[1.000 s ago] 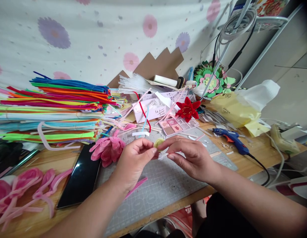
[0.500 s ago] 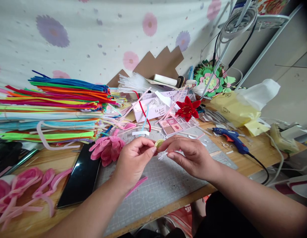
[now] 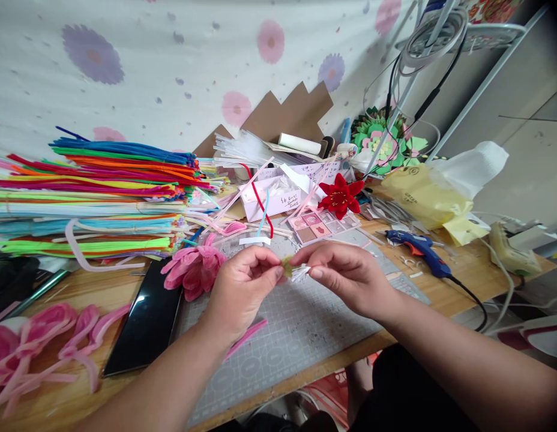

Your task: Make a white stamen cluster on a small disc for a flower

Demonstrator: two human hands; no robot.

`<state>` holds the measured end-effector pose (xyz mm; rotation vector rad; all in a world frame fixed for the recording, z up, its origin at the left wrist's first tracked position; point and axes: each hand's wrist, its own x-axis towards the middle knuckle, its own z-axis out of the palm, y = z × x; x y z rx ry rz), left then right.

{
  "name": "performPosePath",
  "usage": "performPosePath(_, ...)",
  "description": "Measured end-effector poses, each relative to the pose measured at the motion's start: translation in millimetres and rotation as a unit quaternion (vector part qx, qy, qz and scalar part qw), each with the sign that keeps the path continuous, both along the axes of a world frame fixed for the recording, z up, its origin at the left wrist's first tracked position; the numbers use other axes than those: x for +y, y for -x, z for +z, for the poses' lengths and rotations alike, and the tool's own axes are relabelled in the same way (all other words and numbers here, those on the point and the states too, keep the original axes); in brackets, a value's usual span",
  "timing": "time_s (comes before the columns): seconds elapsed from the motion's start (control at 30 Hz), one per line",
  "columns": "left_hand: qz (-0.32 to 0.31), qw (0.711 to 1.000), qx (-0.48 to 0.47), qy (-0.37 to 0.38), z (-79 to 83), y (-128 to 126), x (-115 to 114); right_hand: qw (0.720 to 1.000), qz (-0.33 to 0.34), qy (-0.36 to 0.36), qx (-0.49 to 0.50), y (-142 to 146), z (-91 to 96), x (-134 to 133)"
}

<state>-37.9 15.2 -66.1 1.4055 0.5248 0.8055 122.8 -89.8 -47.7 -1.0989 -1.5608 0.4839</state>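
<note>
My left hand (image 3: 245, 285) pinches a small yellow-green piece (image 3: 287, 264) between thumb and fingertips; it is partly hidden, and I cannot tell exactly what it is. Facing it, my right hand (image 3: 350, 279) has thumb and forefinger closed on a small bundle of thin white strands (image 3: 300, 273), whose loose ends point left. The fingertips of both hands nearly meet over the grey cutting mat (image 3: 305, 336). Left of my hands sits a fuzzy pink flower (image 3: 195, 267), and a pink pipe cleaner (image 3: 246, 337) lies on the mat below.
Colourful pipe cleaners (image 3: 98, 198) are piled at left, beside a black tablet-like slab (image 3: 146, 324) and pink fuzzy loops (image 3: 48, 342). Behind my hands are a red flower (image 3: 341, 195) and a makeup palette (image 3: 310, 227). A blue glue gun (image 3: 418, 249) with its cord lies at right.
The right fingers have drawn back slightly from the yellow-green piece, and the white strands now show in their pinch. My left hand has barely moved.
</note>
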Motion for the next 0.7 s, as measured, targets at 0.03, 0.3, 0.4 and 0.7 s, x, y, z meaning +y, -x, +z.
performPosePath(0.03, 0.003, 1.000, 0.006, -0.002, 1.1, -0.3, -0.3, 1.000, -0.006, 0.010, 0.022, 0.1, -0.3, 0.6)
performPosePath(0.3, 0.023, 0.999, 0.032, -0.004, 2.8, -1.0, 0.0, 0.993, 0.003, 0.056, 0.104, 3.7, -8.9, 7.5)
performPosePath(0.4, 0.029, 0.999, 0.031, 0.011, 1.4, -1.6, 0.7, 0.993, 0.006, 0.060, 0.104, 5.0, -12.6, 7.9)
performPosePath(0.7, 0.049, 0.993, -0.009, 0.110, 1.5, -4.6, 0.9, 0.998, -0.059, 0.029, 0.002, 4.7, -14.5, -1.0)
